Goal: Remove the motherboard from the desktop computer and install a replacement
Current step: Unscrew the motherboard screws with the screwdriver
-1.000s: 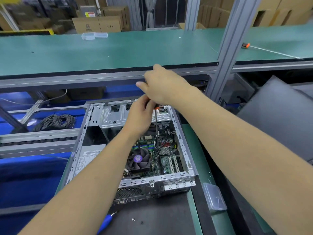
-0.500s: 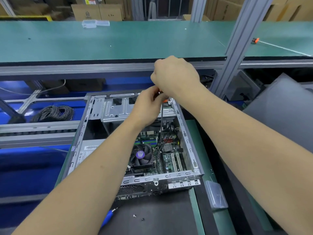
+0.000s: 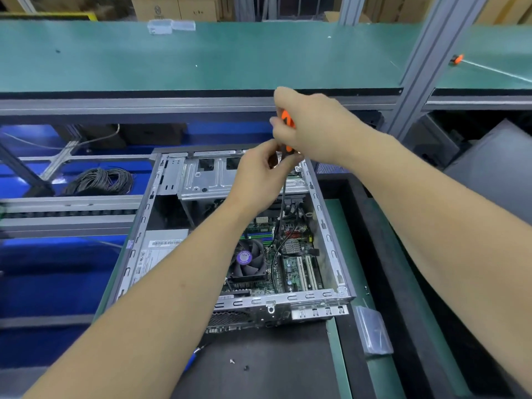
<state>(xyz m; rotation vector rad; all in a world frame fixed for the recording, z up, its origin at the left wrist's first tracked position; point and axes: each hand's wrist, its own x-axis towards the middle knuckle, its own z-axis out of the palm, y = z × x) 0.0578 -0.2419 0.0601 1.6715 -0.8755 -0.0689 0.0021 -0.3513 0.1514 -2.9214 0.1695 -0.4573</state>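
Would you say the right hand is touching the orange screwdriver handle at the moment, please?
Touching. The head view shows the right hand with its fingers curled round the orange screwdriver handle, which shows only between them, with no gap visible.

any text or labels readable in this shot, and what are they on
Nothing can be read with confidence.
White label with a barcode on the power supply in the computer case: print too small.
Purple sticker on the CPU fan hub: blurred.
Round logo on a cardboard box behind the shelf: marks too blurred.
Motherboard: no legible print.
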